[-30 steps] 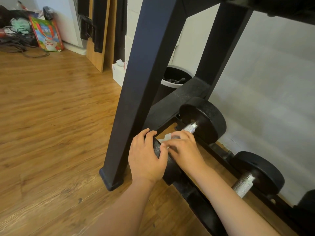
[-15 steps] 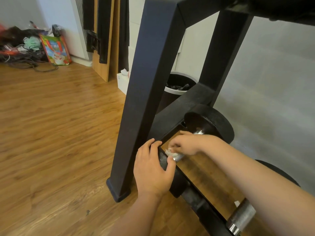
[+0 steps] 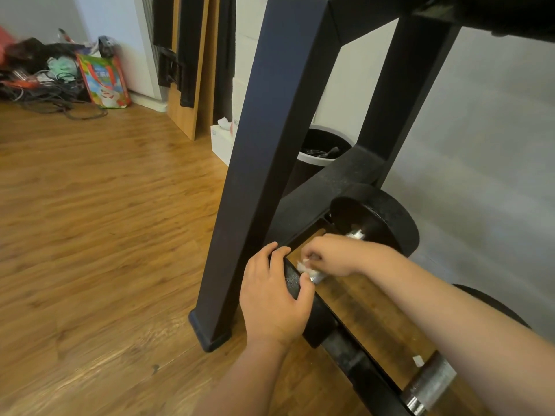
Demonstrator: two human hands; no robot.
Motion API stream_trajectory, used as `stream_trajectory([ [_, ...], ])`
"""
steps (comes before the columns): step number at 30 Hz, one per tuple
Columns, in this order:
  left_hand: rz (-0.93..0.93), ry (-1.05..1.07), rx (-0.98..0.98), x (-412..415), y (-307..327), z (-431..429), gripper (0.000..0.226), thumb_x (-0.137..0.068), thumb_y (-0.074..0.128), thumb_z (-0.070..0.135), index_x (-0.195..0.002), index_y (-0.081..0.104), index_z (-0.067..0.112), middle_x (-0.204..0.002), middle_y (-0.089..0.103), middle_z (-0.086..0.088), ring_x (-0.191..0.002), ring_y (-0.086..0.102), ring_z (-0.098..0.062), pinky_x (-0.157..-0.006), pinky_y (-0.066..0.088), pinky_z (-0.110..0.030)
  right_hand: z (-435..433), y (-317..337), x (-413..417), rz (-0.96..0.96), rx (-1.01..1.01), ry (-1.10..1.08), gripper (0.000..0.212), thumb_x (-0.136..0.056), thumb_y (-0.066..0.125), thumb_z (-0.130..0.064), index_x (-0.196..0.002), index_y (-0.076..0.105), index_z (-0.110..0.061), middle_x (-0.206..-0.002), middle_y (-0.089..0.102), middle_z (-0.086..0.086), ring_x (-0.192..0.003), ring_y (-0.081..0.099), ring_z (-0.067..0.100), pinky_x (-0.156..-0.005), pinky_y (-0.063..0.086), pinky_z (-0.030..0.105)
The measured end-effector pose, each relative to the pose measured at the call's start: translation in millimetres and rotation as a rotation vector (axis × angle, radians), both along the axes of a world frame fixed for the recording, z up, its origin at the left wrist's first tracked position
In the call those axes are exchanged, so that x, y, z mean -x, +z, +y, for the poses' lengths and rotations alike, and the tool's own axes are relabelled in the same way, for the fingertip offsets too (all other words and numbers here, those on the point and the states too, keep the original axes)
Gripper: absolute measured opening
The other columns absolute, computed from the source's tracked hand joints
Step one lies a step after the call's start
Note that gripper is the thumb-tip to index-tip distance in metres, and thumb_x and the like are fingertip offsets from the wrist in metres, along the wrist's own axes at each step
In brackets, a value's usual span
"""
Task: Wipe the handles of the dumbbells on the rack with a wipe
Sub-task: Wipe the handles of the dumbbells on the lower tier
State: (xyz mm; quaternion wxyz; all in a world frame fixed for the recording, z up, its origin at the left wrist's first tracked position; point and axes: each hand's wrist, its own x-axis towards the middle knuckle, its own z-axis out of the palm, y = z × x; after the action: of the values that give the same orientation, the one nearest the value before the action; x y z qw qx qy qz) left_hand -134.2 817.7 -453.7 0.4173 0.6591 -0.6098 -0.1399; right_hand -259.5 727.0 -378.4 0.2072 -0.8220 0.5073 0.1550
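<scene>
Head view, near to far. Your left hand (image 3: 270, 298): fingers curled over the dumbbell's near head (image 3: 292, 280), which is black, grainy and round. Just beyond it, your right hand (image 3: 333, 255): fingertips pinch the wipe (image 3: 303, 265), white and crumpled, against the handle (image 3: 318, 277), a knurled metal bar on the lowest tier of the rack (image 3: 258, 175). Risk: the small wad may snag on the knurling and shred, or slip free. Beyond your right hand: the far head (image 3: 384, 217), a matte black disc.

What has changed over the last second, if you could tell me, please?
The right hand has turned, its forearm now reaching in from the right across the next dumbbell, the wipe pressed to the handle as before. The left hand keeps its grip on the near weight.
</scene>
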Motion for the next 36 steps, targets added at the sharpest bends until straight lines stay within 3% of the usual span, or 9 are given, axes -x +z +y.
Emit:
stream_trajectory([
  [3,0.008,0.003,0.003,0.2,1.2,0.9,0.062,-0.08,0.037,0.056,-0.128,0.058,0.023,-0.137,0.052,0.008,-0.127,0.046,-0.011,-0.102,0.046,-0.037,-2.7,1.8,3.2,-0.012,-0.014,0.002,0.019,-0.101,0.047,-0.027,-0.102,0.064,-0.017,-0.097,0.066,0.006,-0.091,0.063,0.021,-0.086,0.053,0.039],
  [12,0.017,-0.006,-0.009,-0.1,3.0,0.7,0.064,-0.079,0.034,0.058,-0.127,0.059,0.024,-0.137,0.052,0.008,-0.127,0.046,-0.011,-0.103,0.046,-0.037,-9.8,3.0,25.5,-0.005,0.078,-0.089,0.029,-0.102,0.045,-0.024,-0.127,0.059,-0.022,-0.115,0.063,0.003,-0.103,0.061,0.018,-0.09,0.052,0.035],
  [15,0.009,-0.004,-0.011,0.1,3.2,-0.1,0.063,-0.079,0.035,0.057,-0.127,0.059,0.024,-0.136,0.053,0.007,-0.127,0.047,-0.012,-0.102,0.047,-0.038,-15.4,4.5,21.8,0.111,0.126,-0.025,0.027,-0.103,0.043,-0.024,-0.121,0.061,-0.017,-0.122,0.062,0.009,-0.127,0.05,0.027,-0.102,0.045,0.043],
  [17,0.004,-0.01,-0.019,0.9,4.1,-1.1,0.064,-0.08,0.035,0.057,-0.128,0.059,0.023,-0.137,0.052,0.007,-0.127,0.046,-0.012,-0.103,0.046,-0.038,-18.8,6.4,17.7,0.223,0.179,0.029,0.027,-0.102,0.045,-0.021,-0.125,0.059,-0.015,-0.131,0.057,0.012,-0.14,0.034,0.027,-0.11,0.035,0.04],
  [20,0.001,-0.014,-0.03,0.6,4.7,-0.4,0.065,-0.079,0.033,0.058,-0.129,0.058,0.024,-0.138,0.052,0.007,-0.128,0.046,-0.013,-0.104,0.045,-0.038,-21.9,12.6,16.3,0.354,0.252,0.12,0.037,-0.096,0.055,-0.013,-0.133,0.054,-0.015,-0.134,0.054,0.012,-0.139,0.035,0.026,-0.117,0.021,0.033],
  [23,-0.001,-0.014,-0.039,-0.1,4.3,0.7,0.065,-0.079,0.033,0.058,-0.129,0.058,0.024,-0.139,0.051,0.007,-0.129,0.045,-0.012,-0.105,0.044,-0.036,-21.6,17.6,17.7,0.369,0.301,0.157,0.04,-0.093,0.06,-0.016,-0.133,0.054,-0.016,-0.132,0.053,0.011,-0.133,0.04,0.028,-0.114,0.032,0.035],
  [27,0.002,-0.023,-0.054,0.1,5.8,0.8,0.068,-0.078,0.03,0.061,-0.13,0.057,0.025,-0.14,0.049,0.008,-0.131,0.043,-0.012,-0.106,0.044,-0.039,-13.7,17.2,21.9,0.286,0.251,0.057,0.036,-0.096,0.055,-0.022,-0.131,0.054,-0.013,-0.123,0.055,0.01,-0.111,0.055,0.026,-0.097,0.048,0.036],
  [30,0.001,-0.022,-0.055,-0.6,6.5,0.7,0.069,-0.078,0.03,0.061,-0.131,0.056,0.026,-0.14,0.049,0.008,-0.131,0.043,-0.011,-0.107,0.043,-0.037,-2.0,4.7,25.8,0.052,0.237,-0.09,0.029,-0.1,0.046,-0.022,-0.127,0.056,-0.018,-0.119,0.057,0.006,-0.107,0.056,0.02,-0.095,0.049,0.036],
  [36,0.009,-0.035,-0.069,-2.0,12.5,2.5,0.073,-0.078,0.026,0.061,-0.134,0.054,0.025,-0.143,0.047,0.008,-0.134,0.039,-0.012,-0.11,0.039,-0.035,36.0,-34.1,-5.8,-0.131,0.316,0.0,0.021,-0.1,0.046,-0.019,-0.116,0.059,-0.015,-0.117,0.062,0.003,-0.121,0.046,0.015,-0.12,0.011,0.033],
])
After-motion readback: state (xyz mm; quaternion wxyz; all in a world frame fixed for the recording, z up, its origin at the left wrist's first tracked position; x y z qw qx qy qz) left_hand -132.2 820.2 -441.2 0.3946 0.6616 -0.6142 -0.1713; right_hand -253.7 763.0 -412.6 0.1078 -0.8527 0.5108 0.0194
